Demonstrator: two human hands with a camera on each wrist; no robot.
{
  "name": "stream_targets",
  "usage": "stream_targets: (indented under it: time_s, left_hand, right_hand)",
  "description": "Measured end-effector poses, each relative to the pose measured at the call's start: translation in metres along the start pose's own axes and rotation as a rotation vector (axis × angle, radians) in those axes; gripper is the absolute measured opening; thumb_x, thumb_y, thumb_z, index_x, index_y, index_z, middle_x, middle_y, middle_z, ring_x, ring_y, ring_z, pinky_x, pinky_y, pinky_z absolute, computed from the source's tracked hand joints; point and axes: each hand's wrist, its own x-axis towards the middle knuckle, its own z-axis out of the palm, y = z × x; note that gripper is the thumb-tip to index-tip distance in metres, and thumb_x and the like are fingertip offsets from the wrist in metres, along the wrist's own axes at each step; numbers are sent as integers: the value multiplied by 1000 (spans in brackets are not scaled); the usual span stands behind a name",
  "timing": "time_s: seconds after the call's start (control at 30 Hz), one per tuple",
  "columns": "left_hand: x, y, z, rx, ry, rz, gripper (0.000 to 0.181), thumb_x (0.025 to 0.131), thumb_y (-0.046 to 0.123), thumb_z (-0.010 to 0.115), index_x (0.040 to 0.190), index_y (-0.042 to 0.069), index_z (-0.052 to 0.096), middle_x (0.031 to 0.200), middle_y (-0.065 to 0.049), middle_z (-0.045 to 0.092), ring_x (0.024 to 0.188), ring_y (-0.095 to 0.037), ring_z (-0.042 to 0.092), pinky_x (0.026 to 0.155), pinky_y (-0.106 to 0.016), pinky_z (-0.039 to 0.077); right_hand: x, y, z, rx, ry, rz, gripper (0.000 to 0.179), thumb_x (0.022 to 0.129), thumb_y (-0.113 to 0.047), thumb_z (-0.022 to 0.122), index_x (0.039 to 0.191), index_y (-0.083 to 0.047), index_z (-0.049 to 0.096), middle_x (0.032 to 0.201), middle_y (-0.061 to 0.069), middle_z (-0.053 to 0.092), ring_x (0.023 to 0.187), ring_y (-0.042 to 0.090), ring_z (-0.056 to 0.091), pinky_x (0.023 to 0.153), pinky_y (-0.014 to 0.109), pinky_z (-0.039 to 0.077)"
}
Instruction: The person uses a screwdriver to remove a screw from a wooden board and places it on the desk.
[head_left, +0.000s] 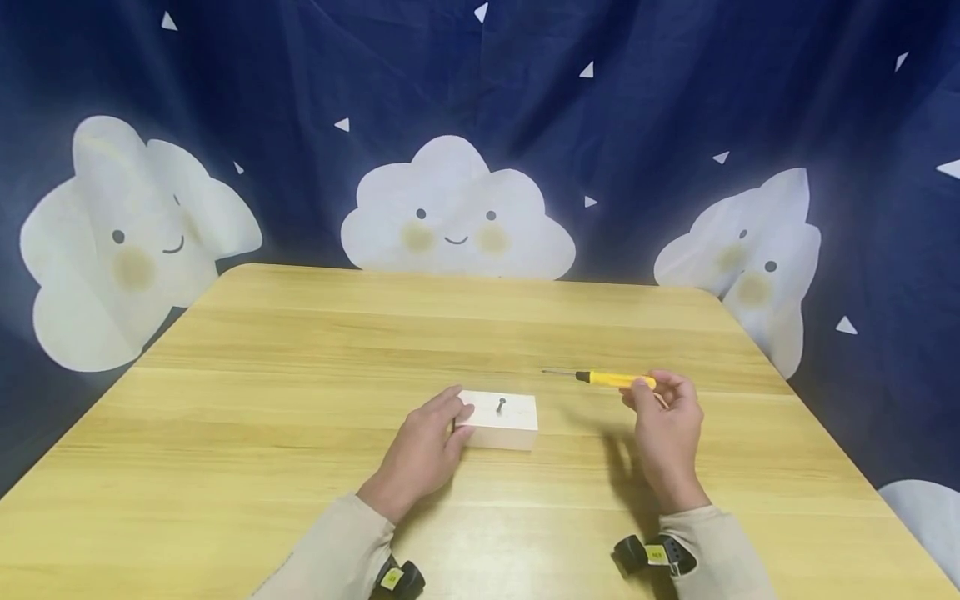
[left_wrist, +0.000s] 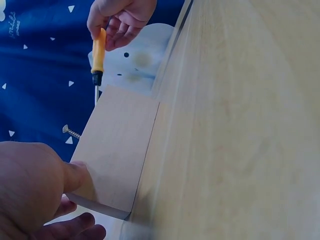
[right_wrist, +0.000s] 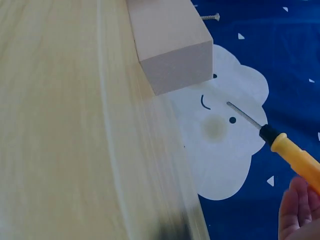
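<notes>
A pale wooden block (head_left: 497,433) lies on the table, and a screw (head_left: 501,406) sticks up from its top face. My left hand (head_left: 422,450) grips the block's left end, thumb on the near side and fingers at the far side. In the left wrist view the screw (left_wrist: 71,131) shows its thread above the wood. To the right, my right hand (head_left: 669,425) holds a screwdriver (head_left: 615,379) by the end of its yellow handle. Its thin metal shaft points left, raised above the table and apart from the screw.
The wood-grain table (head_left: 300,350) extends away on all sides of the block. Behind it hangs a dark blue curtain (head_left: 637,108) with white clouds and small triangles. Both wrists wear black strapped cameras.
</notes>
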Motion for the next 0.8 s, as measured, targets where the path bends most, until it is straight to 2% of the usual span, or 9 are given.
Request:
stream_targets:
  time_s: [0.23, 0.37, 0.6, 0.7, 0.8]
  left_hand:
    - [0, 1, 1, -3, 8, 5, 15, 90, 9, 69, 104, 3, 66, 136, -20, 53, 123, -36, 52, 106, -44, 41]
    - [0, 0, 1, 6, 3, 0, 15, 90, 9, 68, 104, 4, 66, 136, -19, 54, 123, -35, 52, 106, -43, 41]
    - [1, -1, 2, 8, 2, -7, 16, 90, 7, 68, 106, 3, 66, 137, -19, 53, 124, -36, 51, 107, -45, 41]
    - [1, -1, 2, 3, -3, -15, 17, 91, 7, 67, 107, 3, 66, 138, -19, 52, 125, -36, 51, 107, -45, 40]
    - [1, -1, 2, 0, -13, -28, 18, 91, 8, 67, 108, 3, 66, 139, -19, 52, 126, -36, 50, 107, -45, 40]
  right_hand:
    - [-1, -2, 2, 266, 47, -9, 23, 96, 3, 50, 111, -10, 38, 98, 12, 41, 73, 13, 66, 80, 30, 58]
    - [-2, -3, 5, 375, 85, -29, 26, 97, 2, 51, 110, -12, 34, 99, 13, 37, 78, 19, 66, 74, 37, 60]
    - [-4, -8, 11, 435, 145, -82, 24, 98, -1, 50, 112, -13, 34, 101, 11, 37, 83, 23, 59, 67, 37, 61]
    - [-6, -11, 15, 421, 158, -131, 21, 98, -1, 48, 113, -13, 36, 102, 9, 36, 80, 21, 51, 67, 37, 61]
    - [-8, -12, 19, 397, 157, -184, 17, 99, -1, 46, 112, -10, 39, 104, 10, 38, 80, 20, 51, 69, 36, 61]
